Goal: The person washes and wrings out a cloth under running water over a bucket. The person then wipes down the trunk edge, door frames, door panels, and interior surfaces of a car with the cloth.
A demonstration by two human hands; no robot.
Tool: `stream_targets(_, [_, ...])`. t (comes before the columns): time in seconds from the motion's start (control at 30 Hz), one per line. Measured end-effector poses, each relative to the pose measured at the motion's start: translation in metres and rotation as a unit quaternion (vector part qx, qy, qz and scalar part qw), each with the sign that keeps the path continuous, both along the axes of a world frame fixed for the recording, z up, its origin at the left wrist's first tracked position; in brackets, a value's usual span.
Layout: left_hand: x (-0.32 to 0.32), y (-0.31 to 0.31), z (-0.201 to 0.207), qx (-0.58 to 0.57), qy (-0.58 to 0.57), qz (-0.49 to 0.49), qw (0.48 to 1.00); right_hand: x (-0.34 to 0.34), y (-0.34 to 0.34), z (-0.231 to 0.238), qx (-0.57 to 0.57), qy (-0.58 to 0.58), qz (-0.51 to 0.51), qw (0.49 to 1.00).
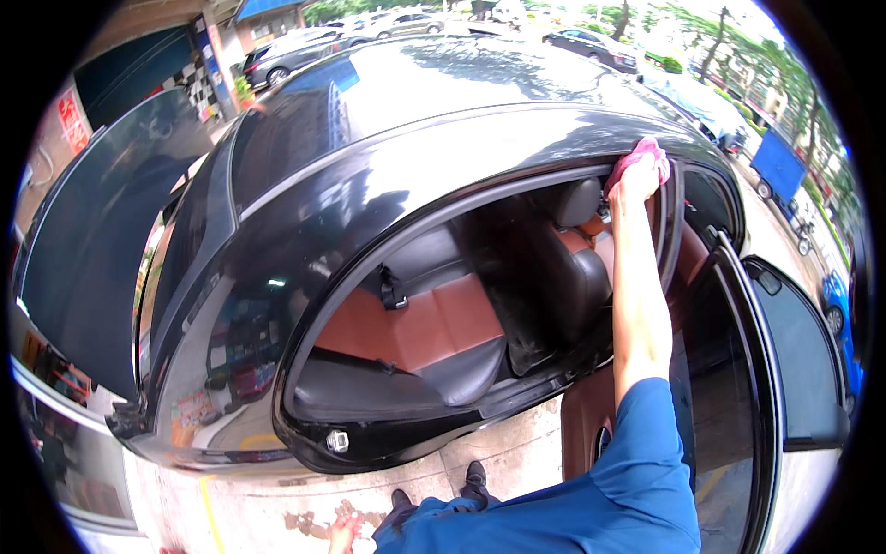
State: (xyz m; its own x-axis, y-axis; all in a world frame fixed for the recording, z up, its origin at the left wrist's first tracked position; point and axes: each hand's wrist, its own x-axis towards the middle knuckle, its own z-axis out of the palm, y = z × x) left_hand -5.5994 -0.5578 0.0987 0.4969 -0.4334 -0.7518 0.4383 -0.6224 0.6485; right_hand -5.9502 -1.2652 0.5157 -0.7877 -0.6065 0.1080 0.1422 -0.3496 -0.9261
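Observation:
A black car (369,185) stands in front of me with its rear side door (729,369) swung open to my right. My right arm stretches up to the top of the door opening. There my right hand (637,180) is closed on a pink cloth (652,152), pressed against the frame by the roof edge. My left hand (343,534) hangs low by my left side, small in view, its fingers loosely apart with nothing seen in them. Through the opening shows the rear seat (415,323) in brown and black, with a black seat-belt buckle (393,294) on it.
Farther right, a front door (798,351) also stands open. The raised boot lid (101,231) is at the left. A metal door latch (338,440) sits on the sill edge. Parked cars (397,25) and a blue cargo box (780,164) are beyond. My shoes (475,473) are on the pavement.

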Motion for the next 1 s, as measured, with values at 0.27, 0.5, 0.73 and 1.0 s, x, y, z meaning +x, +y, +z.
stream_targets(0.27, [0.004, -0.046, 0.001, -0.01, -0.011, -0.091, 0.996, 0.136, 0.109, -0.038, -0.022, 0.201, 0.115, 0.973])
stream_targets(0.5, [0.014, -0.048, -0.012, -0.069, 0.01, -0.209, 0.975, 0.311, 0.331, -0.103, -0.164, 0.389, 0.265, 0.867])
stream_targets(0.73, [0.05, 0.01, -0.004, -0.117, 0.016, -0.116, 0.986, 0.237, 0.202, -0.07, -0.15, 0.164, 0.193, 0.956])
stream_targets(1.0, [0.096, 0.123, -0.026, 0.033, 0.038, -0.111, 0.993, 0.384, 0.395, -0.19, -0.128, 0.424, 0.173, 0.88])
